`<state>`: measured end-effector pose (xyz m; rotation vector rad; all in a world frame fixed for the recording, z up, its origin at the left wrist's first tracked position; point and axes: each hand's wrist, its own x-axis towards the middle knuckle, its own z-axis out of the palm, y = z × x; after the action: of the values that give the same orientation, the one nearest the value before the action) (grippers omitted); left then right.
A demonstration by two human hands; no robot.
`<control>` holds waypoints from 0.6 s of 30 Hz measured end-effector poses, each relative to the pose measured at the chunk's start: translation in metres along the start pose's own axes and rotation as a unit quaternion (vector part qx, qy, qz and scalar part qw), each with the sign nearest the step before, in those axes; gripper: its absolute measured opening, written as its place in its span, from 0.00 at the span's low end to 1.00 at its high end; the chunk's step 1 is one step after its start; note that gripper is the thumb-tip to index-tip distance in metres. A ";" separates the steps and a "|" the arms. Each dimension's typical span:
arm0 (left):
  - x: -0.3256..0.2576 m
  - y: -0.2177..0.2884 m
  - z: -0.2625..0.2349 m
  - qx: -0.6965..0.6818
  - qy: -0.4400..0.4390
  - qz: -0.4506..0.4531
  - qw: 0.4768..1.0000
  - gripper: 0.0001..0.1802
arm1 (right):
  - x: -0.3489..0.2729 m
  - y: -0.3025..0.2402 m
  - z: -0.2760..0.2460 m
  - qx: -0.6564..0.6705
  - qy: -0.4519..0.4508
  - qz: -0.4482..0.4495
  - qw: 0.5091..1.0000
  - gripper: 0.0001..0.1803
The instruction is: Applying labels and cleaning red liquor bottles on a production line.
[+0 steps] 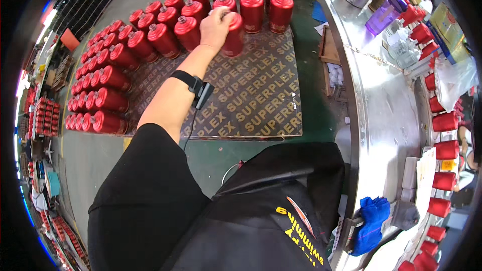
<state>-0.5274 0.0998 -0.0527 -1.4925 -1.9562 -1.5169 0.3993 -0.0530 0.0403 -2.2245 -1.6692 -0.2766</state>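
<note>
My left hand (216, 29) reaches out from a black sleeve, with a black strap and small device on the wrist. Its fingers close round the neck of a glossy red bottle (233, 37), hiding the neck. The bottle is over a brown printed board (251, 90), slightly nearer to me than the others; whether its base touches the board I cannot tell. Several like red bottles with clear necks stand in rows along the board's far and left sides, one bottle (252, 12) just beyond my hand. My right hand is out of sight.
On my right runs a shiny metal worktable (384, 115) with a purple container (384, 15), metal pots, clear glass pieces and a blue cloth (370, 226). Red bottles (444, 150) line its far side. A wooden crate (329, 62) sits beside the board on the green floor.
</note>
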 end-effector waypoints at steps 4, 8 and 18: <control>0.000 -0.060 0.018 0.098 0.028 0.011 0.995 0.15 | 0.016 0.053 -0.090 -0.045 0.045 0.021 0.998 0.19; 0.005 -0.037 0.002 0.189 -0.028 0.026 0.981 0.20 | 0.016 0.051 -0.189 -0.045 0.088 0.003 0.995 0.18; -0.131 0.337 0.078 -0.375 -0.459 0.274 0.757 0.38 | -0.062 -0.106 -0.198 0.330 0.059 0.081 0.939 0.19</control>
<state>-0.1647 0.0689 0.0141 -3.2673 -0.8783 -1.4336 0.2898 -0.1584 0.2168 -1.7720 -1.2544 0.1726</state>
